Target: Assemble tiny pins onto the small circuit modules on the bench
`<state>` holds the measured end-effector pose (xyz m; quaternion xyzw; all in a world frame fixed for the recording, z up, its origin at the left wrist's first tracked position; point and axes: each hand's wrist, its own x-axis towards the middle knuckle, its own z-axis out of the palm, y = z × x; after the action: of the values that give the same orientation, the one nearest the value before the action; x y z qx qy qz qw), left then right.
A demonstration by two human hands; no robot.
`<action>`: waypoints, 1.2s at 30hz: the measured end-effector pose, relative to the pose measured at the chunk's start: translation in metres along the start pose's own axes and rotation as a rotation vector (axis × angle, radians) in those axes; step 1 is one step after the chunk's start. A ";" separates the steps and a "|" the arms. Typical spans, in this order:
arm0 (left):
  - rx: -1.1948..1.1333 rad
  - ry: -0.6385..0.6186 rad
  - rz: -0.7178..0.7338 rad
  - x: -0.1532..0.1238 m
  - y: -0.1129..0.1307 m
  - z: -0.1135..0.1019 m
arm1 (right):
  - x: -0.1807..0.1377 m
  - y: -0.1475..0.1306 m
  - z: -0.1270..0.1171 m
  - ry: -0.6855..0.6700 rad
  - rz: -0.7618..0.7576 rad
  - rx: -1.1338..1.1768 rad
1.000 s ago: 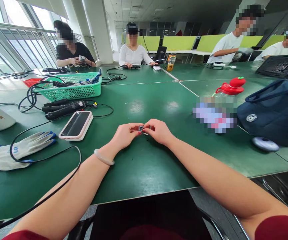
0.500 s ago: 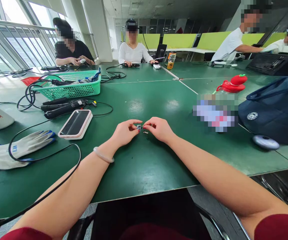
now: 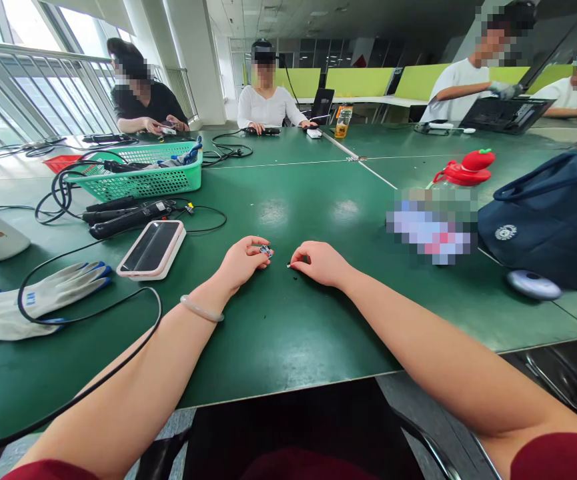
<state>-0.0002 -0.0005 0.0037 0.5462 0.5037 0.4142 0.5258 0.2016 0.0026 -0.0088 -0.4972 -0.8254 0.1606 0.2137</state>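
My left hand (image 3: 241, 261) rests on the green table (image 3: 288, 320), its fingers pinched on a tiny dark and silver part (image 3: 266, 251). A pale bangle (image 3: 201, 309) circles that wrist. My right hand (image 3: 318, 261) lies a short way to the right, fingers curled, pinching another tiny part (image 3: 289, 265) against the tabletop; it is too small to name. A few dark specks lie on the table between the hands.
A phone in a pink case (image 3: 153, 248), work gloves (image 3: 33, 300), black cables (image 3: 93, 307), dark tools (image 3: 128, 215) and a green basket (image 3: 143, 175) lie left. A bottle with a red lid (image 3: 461, 170), a navy bag (image 3: 548, 220) and a grey puck (image 3: 533, 285) sit right. Several people sit at the far side.
My hands, which met over the small part, have drawn apart. The left hand keeps the dark part and has shifted left; the right hand has lowered to the table.
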 end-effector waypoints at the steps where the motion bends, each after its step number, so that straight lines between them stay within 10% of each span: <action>1: 0.004 0.000 -0.006 0.000 0.000 0.000 | 0.000 0.000 0.000 0.003 -0.009 0.003; 36: 0.643 -0.081 0.314 -0.006 0.000 0.001 | -0.003 -0.010 0.002 -0.013 -0.053 -0.063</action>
<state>0.0002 -0.0064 0.0039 0.7703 0.4969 0.2884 0.2766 0.1941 -0.0047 -0.0062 -0.4806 -0.8443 0.1319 0.1970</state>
